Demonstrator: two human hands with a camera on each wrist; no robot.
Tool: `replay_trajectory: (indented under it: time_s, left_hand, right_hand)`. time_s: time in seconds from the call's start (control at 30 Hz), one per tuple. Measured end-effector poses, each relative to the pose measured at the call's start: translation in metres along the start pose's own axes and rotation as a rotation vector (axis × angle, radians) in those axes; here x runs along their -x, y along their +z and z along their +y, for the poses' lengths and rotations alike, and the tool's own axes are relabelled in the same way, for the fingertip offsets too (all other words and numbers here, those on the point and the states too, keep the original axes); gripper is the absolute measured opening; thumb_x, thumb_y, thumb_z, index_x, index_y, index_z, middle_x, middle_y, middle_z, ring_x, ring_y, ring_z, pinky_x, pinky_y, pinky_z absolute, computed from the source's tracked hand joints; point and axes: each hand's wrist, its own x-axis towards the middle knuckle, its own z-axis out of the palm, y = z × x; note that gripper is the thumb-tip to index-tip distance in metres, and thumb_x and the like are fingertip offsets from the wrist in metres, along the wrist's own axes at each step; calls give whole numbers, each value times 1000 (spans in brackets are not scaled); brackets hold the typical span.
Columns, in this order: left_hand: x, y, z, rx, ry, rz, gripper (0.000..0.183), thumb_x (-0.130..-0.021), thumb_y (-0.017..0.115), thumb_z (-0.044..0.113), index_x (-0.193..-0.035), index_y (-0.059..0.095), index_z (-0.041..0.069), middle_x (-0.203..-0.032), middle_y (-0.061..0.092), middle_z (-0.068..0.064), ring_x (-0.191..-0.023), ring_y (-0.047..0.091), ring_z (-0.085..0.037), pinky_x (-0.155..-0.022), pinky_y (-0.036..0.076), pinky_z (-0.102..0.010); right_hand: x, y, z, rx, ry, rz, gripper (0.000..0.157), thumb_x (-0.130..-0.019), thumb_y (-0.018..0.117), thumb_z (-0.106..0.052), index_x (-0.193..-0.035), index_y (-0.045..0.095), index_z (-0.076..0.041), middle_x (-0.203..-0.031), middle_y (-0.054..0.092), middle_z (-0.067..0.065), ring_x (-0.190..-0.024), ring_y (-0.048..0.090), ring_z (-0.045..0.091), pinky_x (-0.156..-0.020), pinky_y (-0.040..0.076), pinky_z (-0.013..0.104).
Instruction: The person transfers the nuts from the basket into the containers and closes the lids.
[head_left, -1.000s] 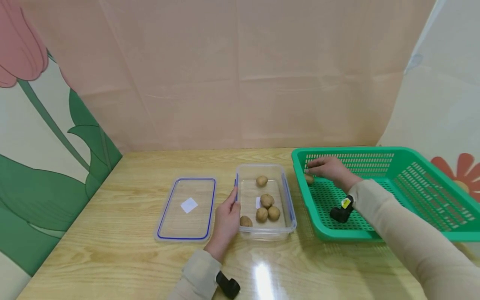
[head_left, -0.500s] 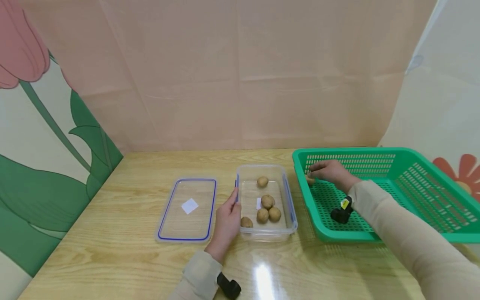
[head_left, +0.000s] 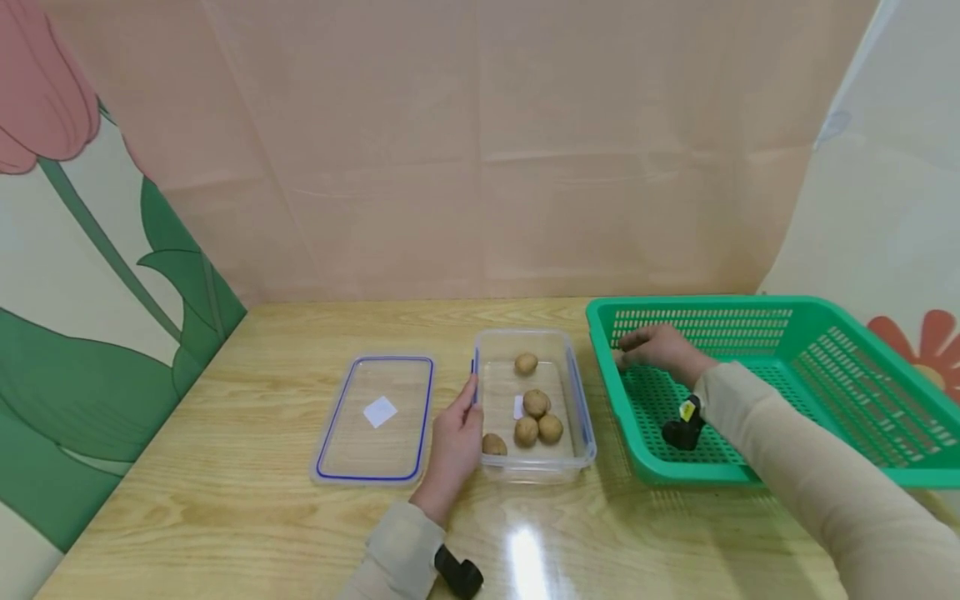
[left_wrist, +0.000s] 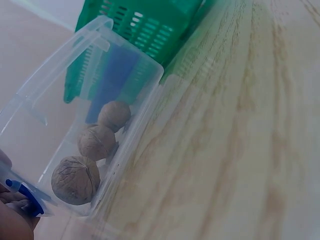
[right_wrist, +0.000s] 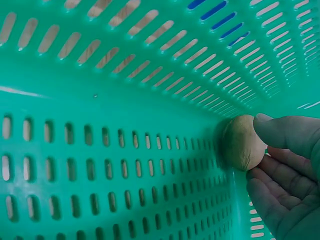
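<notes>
At the green basket's left wall, my right hand (head_left: 660, 348) reaches down inside and pinches a walnut (right_wrist: 242, 142) between thumb and fingers. The right wrist view has the walnut low in a corner, against the slotted wall. My left hand (head_left: 452, 437) holds the left side of a clear plastic container (head_left: 534, 472), beside its blue latch (left_wrist: 25, 195). Several walnuts (head_left: 527, 432) lie in that container, one alone toward the back and one in the near left corner. The left wrist view has three walnuts (left_wrist: 76, 180) in a row through the clear wall.
Left of the container, a clear lid (head_left: 345, 450) with a blue seal and a white label lies flat on the wooden table (head_left: 247, 517). The green basket (head_left: 712, 472) stands close on the container's right. A pink cloth backdrop (head_left: 480, 167) rises behind the table.
My right hand has shifted slightly within the basket, and its fingers have settled around the walnut, covering more of it. The left hand and the container have stayed in place.
</notes>
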Motion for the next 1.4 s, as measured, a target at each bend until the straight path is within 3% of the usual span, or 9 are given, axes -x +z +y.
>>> replay_trajectory:
  time_s: [0.63,0.8,0.87,1.03,1.23,1.3,1.4]
  left_hand:
    - [0,0,1,-4,4,8,45,-93,47,8,-138,44,14,-139,43,-15,-56,38,-15,-45,38,-19]
    - [1,0,1,-18,8,12,44,-94,47,9,-137,44,13,-139,43,-13,-82,56,-22,-49,41,-21]
    - [1,0,1,-15,8,10,44,-94,47,9,-138,44,13,-139,42,-13,-85,56,-23,-49,41,-21]
    - [1,0,1,-8,3,5,44,-94,46,9,-138,43,14,-140,42,-12,-75,53,-23,-48,40,-21]
    - [1,1,0,-11,6,7,44,-94,46,9,-138,43,14,-140,41,-12,-105,55,-25,-52,43,-22]
    - [1,1,0,-11,5,5,45,-94,46,10,-138,43,13,-141,41,-13,-100,57,-24,-50,42,-22]
    - [1,1,0,-7,-6,-3,45,-94,46,10,-139,42,14,-141,40,-12,-74,54,-19,-46,40,-20]
  right_hand:
    - [-4,12,2,69,6,10,55,-83,65,-12,-128,45,13,-130,45,33,-117,43,47,-93,43,52]
    - [-5,10,1,52,6,13,53,-83,65,-13,-126,47,12,-128,47,32,-114,46,46,-89,45,51]
    - [-5,8,1,43,-5,22,52,-82,65,-13,-126,48,11,-126,49,32,-112,48,45,-88,46,50]
    - [-5,2,-1,11,-28,34,52,-83,64,-15,-127,48,9,-126,50,30,-114,47,43,-90,44,52]
    - [-2,-4,-5,-51,-20,38,58,-85,65,-23,-132,44,5,-129,48,28,-116,46,40,-95,39,54]
    - [0,-7,-7,-76,-32,45,59,-86,65,-24,-132,44,5,-129,47,28,-116,46,39,-96,38,55]
    - [2,-11,-11,-110,-57,62,57,-87,64,-25,-131,45,4,-130,47,27,-116,45,38,-98,36,56]
